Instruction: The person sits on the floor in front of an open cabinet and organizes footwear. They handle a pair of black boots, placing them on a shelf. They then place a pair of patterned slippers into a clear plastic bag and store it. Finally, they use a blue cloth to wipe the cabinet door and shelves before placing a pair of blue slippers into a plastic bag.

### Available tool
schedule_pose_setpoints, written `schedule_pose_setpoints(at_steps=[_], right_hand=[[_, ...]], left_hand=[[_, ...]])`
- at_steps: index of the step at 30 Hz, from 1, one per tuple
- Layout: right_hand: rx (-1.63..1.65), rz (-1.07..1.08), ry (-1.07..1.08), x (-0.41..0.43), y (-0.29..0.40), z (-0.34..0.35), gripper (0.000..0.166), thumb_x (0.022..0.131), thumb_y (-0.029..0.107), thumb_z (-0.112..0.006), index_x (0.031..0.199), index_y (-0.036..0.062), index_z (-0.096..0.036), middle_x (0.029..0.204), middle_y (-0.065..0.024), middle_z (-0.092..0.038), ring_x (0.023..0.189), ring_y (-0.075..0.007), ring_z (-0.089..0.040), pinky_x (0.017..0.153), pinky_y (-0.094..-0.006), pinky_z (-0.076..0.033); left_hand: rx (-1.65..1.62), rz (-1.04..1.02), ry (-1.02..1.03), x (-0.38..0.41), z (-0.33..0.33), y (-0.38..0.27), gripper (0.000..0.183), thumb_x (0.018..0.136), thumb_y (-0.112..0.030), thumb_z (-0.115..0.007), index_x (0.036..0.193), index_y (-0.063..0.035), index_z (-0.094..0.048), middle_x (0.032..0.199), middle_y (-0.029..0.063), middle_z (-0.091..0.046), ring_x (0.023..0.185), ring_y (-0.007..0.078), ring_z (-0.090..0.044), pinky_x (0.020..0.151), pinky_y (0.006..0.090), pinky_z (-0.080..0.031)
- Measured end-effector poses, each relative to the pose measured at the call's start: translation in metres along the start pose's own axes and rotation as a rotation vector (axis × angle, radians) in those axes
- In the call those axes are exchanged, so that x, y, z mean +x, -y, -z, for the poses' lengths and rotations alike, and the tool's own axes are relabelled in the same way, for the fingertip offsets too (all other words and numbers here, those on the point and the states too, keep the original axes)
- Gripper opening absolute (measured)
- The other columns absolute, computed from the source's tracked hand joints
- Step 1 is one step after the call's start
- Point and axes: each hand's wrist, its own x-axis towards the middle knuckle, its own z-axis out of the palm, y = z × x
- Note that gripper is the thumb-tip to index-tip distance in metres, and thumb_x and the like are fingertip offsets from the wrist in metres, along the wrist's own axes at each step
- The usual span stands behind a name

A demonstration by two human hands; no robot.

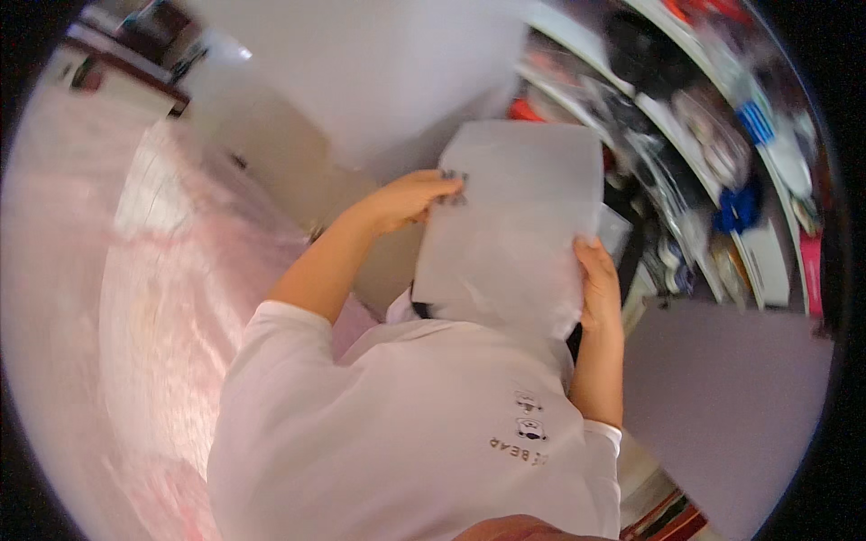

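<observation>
In front of my chest is a frosted, whitish plastic piece [507, 223], broad and flat-faced. It looks like a bag or a box; the blur does not settle which. My left hand [413, 199] grips its left edge, thumb over small dark print. The opposite edge is in my right hand [599, 280], lower down, with the thumb on the near face and the other fingers mostly hidden behind. Past the right edge a smaller clear plastic corner [614, 230] sticks out. What lies inside or behind the piece cannot be seen.
Shelves [670, 135] full of blurred packaged items curve along the right. A grey-white panel [731, 399] stands below them. To the left spreads a pink-and-white cloth surface [169, 284], perhaps a bed. A pale wall or panel [379, 61] rises ahead, beside a beige floor [270, 135].
</observation>
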Motion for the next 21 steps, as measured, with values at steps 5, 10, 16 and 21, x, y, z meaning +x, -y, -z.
schedule_pose_setpoints(at_steps=[5,10,16,21], right_hand=[[-0.07,-0.006,0.443,-0.001,0.003,-0.035,0.036,0.094,0.035,-0.043,0.105,0.0022,-0.052,0.084,-0.0057,-0.06,0.073,-0.0138,-0.057,0.064,-0.0249,-0.046],[-0.281,-0.021,0.291,0.008,-0.002,-0.061,0.031,0.094,0.035,-0.043,0.097,0.0048,-0.052,0.075,-0.0046,-0.058,0.063,-0.0119,-0.054,0.056,-0.0222,-0.043],[-0.345,-0.052,0.263,0.015,-0.012,-0.07,0.027,0.094,0.032,-0.045,0.096,0.0054,-0.053,0.076,-0.0037,-0.058,0.064,-0.011,-0.054,0.057,-0.0223,-0.043],[-0.404,-0.088,0.205,0.021,-0.019,-0.062,0.027,0.094,0.033,-0.045,0.098,0.0069,-0.052,0.075,-0.0032,-0.059,0.064,-0.0109,-0.055,0.057,-0.0222,-0.043]], left_hand=[[-0.053,0.125,0.033,-0.02,0.071,0.088,0.026,0.082,-0.034,-0.062,0.091,-0.0101,-0.058,0.073,-0.0013,-0.051,0.061,0.0084,-0.045,0.051,0.024,-0.037],[0.358,0.141,-0.267,-0.044,0.199,0.182,0.029,0.083,-0.033,-0.059,0.094,-0.0059,-0.057,0.072,0.001,-0.053,0.059,0.0131,-0.048,0.048,0.0268,-0.038],[-0.343,0.06,-0.786,-0.02,0.233,0.171,0.023,0.087,-0.023,-0.049,0.098,-0.0034,-0.053,0.075,0.0093,-0.057,0.057,0.0204,-0.055,0.05,0.0344,-0.048],[-0.438,0.001,-0.871,0.039,0.254,0.161,0.023,0.088,-0.021,-0.049,0.102,-0.0027,-0.05,0.08,0.0098,-0.057,0.061,0.0199,-0.057,0.053,0.0356,-0.05]])
